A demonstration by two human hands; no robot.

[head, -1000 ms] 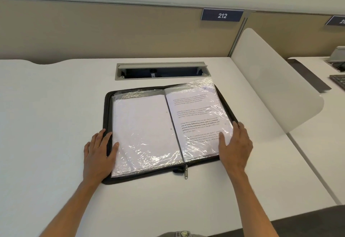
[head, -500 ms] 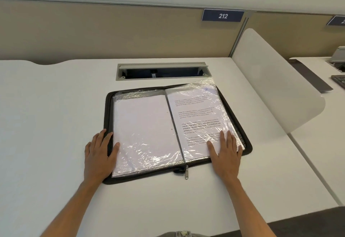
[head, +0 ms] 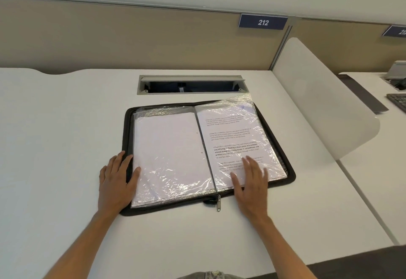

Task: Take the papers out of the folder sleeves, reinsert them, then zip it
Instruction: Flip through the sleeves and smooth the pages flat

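Nearest the camera, two bare forearms reach onto the white surface [head: 66, 125]. The left hand [head: 116, 182] lies flat on the near left corner of the folder [head: 283, 147], fingers straight and slightly spread, thumb on the plastic, gripping nothing. The right hand [head: 252, 182] presses flat on the near part of the right-hand page, fingers straight and close together, holding nothing either. Between the hands, at the folder's near edge, a small metal zipper pull [head: 218, 204] hangs out onto the surface. The folder lies open and flat in the middle of the surface, a dark fabric case with rounded corners and a zipper track round its rim. Inside, crinkly, shiny clear sleeves [head: 173, 175] cover the papers: a blank white sheet [head: 167, 142] left of the spine, a printed sheet [head: 232, 133] with paragraphs of text right of it. Just beyond the folder sits a long rectangular cable slot [head: 191, 84] with a grey frame. Farther back, a beige partition carries a blue sign [head: 263, 22] reading 212.
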